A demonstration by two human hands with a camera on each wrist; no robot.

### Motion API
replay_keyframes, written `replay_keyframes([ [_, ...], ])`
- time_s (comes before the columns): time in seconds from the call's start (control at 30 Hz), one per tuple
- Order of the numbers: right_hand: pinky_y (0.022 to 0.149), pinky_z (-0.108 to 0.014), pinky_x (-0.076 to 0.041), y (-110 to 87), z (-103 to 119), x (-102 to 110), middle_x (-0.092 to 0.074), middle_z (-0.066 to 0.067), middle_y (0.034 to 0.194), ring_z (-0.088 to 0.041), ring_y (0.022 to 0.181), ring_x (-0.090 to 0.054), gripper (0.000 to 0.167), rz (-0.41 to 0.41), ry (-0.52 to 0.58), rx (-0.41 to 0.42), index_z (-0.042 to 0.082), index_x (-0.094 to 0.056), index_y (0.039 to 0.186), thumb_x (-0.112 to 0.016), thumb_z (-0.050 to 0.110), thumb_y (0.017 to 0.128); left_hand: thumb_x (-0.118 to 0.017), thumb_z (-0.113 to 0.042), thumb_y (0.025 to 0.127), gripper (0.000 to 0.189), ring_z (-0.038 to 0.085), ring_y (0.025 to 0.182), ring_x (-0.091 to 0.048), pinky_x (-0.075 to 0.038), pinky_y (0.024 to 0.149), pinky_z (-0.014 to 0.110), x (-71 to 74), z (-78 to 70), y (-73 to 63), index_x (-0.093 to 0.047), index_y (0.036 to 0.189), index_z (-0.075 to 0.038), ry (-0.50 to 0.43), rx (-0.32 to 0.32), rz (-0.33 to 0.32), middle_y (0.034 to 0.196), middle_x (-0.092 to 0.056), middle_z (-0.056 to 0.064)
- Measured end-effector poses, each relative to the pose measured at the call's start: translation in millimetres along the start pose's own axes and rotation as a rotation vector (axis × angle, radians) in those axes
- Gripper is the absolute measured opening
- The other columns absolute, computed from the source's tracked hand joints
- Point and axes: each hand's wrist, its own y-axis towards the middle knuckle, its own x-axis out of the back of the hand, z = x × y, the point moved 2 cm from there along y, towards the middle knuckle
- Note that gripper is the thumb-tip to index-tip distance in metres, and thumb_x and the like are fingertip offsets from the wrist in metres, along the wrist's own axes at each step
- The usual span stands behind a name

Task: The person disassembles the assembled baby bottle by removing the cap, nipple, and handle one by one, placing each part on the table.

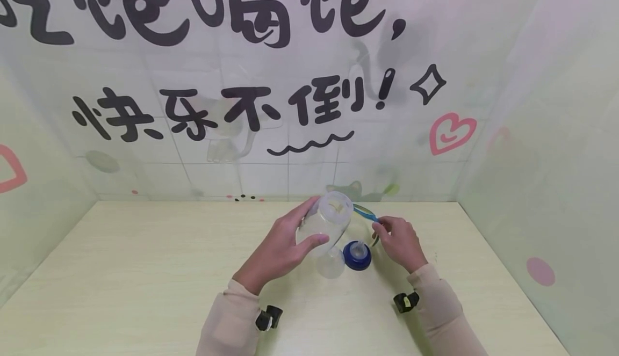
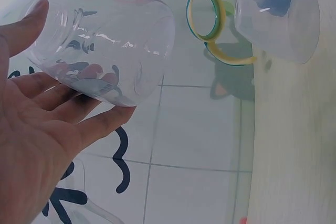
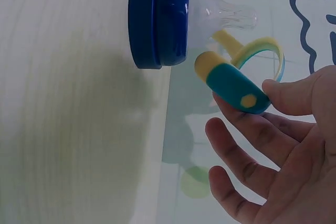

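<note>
My left hand point(image 1: 280, 246) holds a clear baby bottle point(image 1: 316, 230), raised over the table and tilted. In the left wrist view the bottle point(image 2: 126, 35) is see-through, with the thumb at one end and the fingers under its side. A blue and yellow bottle handle point(image 1: 365, 212) with a ring and curved arms is pinched between thumb and fingers of my right hand point(image 1: 402, 243). The right wrist view shows the handle's thick rounded arm point(image 3: 233, 87) at the fingertips. Between the hands, a dark blue collar point(image 1: 358, 262) with a clear nipple point(image 3: 236, 16) stands upright on the table.
Beside the collar stands a translucent domed cap point(image 1: 330, 264), partly behind the left hand's bottle in the head view. The pale wooden table point(image 1: 145, 270) meets a printed back wall point(image 1: 256, 179), with side walls left and right. Both wrists carry small black devices.
</note>
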Motion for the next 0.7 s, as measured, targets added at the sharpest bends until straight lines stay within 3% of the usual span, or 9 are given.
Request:
replay_keyframes([
  [0.4, 0.051, -0.027, -0.038, 0.4, -5.7, -1.7, -0.071, -0.006, 0.079, -0.016, 0.059, -0.048, 0.025, 0.049, -0.015, -0.046, -0.007, -0.07, 0.107, -0.058, 0.014, 0.1, -0.073, -0.021, 0.092, 0.071, 0.023, 0.12, -0.057, -0.048, 0.104, 0.046, -0.2, 0.6, -0.1, -0.037, 0.151, -0.001, 0.0, -0.012, -0.009, 0.137, -0.057, 0.012],
  [0.7, 0.052, -0.028, -0.04, 1.7, -14.4, -4.5, -0.07, -0.005, 0.078, -0.016, 0.059, -0.05, 0.023, 0.088, -0.057, -0.063, -0.005, -0.071, 0.101, -0.058, 0.013, 0.1, -0.073, -0.02, 0.092, 0.071, 0.024, 0.122, -0.056, -0.047, 0.105, 0.047, 0.3, 1.3, -0.4, -0.037, 0.151, -0.001, -0.002, -0.017, -0.009, 0.137, -0.057, 0.012],
])
